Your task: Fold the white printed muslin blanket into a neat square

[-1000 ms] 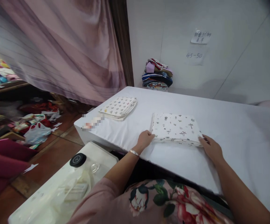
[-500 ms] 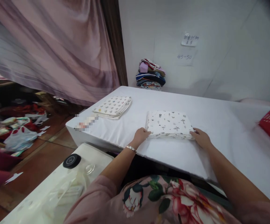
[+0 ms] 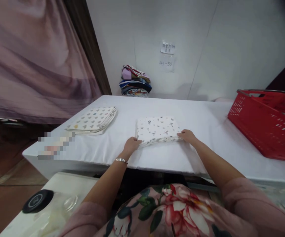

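Observation:
A white cloth with small dark prints (image 3: pixel 158 128) lies folded in a flat rectangle on the white-covered table (image 3: pixel 164 158). Its near left corner is pinched by my left hand (image 3: pixel 131 145), which wears a silver bracelet at the wrist. My right hand (image 3: pixel 187 135) grips the near right corner, thumb on top. The layered near edge of the cloth runs between both hands. To the left rests another folded cloth, cream with grey shapes (image 3: pixel 93 119), which neither hand touches.
On the right of the table stands a red perforated basket (image 3: pixel 268 125). A stack of folded clothes (image 3: pixel 135 81) sits by the wall at the back. At lower left, a white surface holds a round black object (image 3: pixel 38 200). A pink curtain (image 3: pixel 38 52) hangs at left.
My view has turned to the right, so the red basket shows much more and everything else sits further left. Both hands keep their hold on the printed cloth's near corners.

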The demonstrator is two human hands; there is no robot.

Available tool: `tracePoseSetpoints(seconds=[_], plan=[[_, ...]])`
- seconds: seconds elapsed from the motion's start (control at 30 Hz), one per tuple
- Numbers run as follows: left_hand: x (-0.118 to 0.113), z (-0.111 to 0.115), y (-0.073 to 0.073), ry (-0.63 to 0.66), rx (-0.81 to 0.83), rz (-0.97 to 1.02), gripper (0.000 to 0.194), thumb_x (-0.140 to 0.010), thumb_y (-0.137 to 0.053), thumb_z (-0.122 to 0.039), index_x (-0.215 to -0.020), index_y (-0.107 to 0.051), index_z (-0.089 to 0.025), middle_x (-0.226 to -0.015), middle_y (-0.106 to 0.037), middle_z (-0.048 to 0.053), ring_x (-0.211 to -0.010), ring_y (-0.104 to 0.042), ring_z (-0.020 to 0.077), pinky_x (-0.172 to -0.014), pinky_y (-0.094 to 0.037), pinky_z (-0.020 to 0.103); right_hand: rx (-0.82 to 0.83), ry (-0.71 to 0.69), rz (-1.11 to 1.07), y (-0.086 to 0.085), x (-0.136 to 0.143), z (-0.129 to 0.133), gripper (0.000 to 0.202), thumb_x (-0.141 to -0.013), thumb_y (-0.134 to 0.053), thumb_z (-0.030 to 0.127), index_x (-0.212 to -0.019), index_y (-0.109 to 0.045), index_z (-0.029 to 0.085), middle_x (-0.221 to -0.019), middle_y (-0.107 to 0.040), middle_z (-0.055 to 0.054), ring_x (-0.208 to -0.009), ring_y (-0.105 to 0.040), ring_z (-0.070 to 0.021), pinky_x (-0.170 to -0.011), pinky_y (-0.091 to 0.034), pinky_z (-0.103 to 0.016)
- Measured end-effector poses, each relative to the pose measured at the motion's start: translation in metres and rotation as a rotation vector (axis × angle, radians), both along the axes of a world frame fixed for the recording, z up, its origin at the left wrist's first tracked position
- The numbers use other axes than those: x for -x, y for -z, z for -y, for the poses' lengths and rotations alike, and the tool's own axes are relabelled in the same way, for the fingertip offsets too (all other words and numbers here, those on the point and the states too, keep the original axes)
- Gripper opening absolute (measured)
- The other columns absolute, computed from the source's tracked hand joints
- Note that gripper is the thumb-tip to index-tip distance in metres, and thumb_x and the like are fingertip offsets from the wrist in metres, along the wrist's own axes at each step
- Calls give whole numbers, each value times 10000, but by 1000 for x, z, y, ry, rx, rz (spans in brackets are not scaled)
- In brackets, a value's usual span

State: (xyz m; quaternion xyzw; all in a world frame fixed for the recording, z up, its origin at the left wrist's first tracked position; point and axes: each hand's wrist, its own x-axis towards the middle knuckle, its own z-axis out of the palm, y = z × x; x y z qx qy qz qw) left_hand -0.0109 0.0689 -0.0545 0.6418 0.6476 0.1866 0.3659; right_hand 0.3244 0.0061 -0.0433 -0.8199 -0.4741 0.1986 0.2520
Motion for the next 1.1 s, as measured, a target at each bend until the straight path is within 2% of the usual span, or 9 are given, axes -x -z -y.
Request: tracePoseSetpoints(seconds=[0.1, 0.37, 0.57, 0.73, 0.83, 0.93, 1.03, 1.1], plan=[[-1, 0, 1, 18, -7, -1, 281, -711, -627, -406, -823, -590, -151, -624, -638, 21, -557, -581, 148, -532, -392, 241, -18, 27, -32, 3, -5, -2, 250, -703, -574, 410, -713, -589, 161, -548, -523, 24, -522, -471, -108, -492, -322, -218], [-5, 8, -6, 28, -27, -88, 341, -727, -589, -455, -899, -579, -161, -863, -685, 64, -734, -626, 188, -596, -397, 256, 64, 18, 24, 10, -11, -1, 264, -693, -601, 402, -779, -626, 153, -575, -568, -1, -565, -522, -129, -516, -340, -224], [-10, 12, -14, 97, -64, -226, 313, -765, -506, -460, -815, -587, -161, -909, -677, 112, -847, -624, 247, -625, -397, 282, 173, -29, 48, 5, -12, -11, 228, -684, -630, 374, -623, -601, 157, -520, -556, -19, -564, -556, -159, -520, -364, -237], [-12, 14, -21, 73, -80, -248, 280, -750, -525, -407, -857, -579, -155, -969, -664, 139, -925, -617, 264, -663, -420, 286, 212, -46, -2, 5, -8, -13, 224, -726, -580, 372, -667, -579, 156, -581, -585, -24, -540, -557, -142, -462, -389, -219], [-11, 15, -21, 23, -90, -191, 243, -741, -545, -373, -844, -565, -154, -893, -674, 121, -838, -636, 241, -637, -423, 276, 189, -52, -18, 4, -9, -9, 228, -725, -574, 376, -666, -561, 156, -622, -589, -33, -559, -560, -141, -458, -399, -219], [-19, 23, -14, -3, 49, 30, 258, -753, -552, -376, -867, -543, -144, -753, -669, 79, -601, -618, 170, -539, -415, 248, 119, -17, -151, -1, -24, -7, 228, -686, -605, 381, -673, -567, 156, -672, -607, -50, -619, -577, -160, -485, -428, -232], [-41, 46, -2, 36, 195, 249, 319, -737, -591, -381, -926, -521, -133, -721, -663, 51, -476, -552, 121, -461, -396, 229, -19, 91, -215, -2, -49, -10, 267, -638, -633, 388, -775, -597, 162, -748, -629, -69, -692, -591, -190, -536, -459, -261], [-58, 65, 5, 90, 183, 267, 305, -737, -589, -343, -958, -515, -145, -735, -670, 37, -471, -543, 114, -467, -400, 228, -62, 146, -104, 2, -63, -12, 302, -637, -617, 389, -831, -613, 157, -797, -642, -91, -730, -596, -216, -586, -465, -292]])
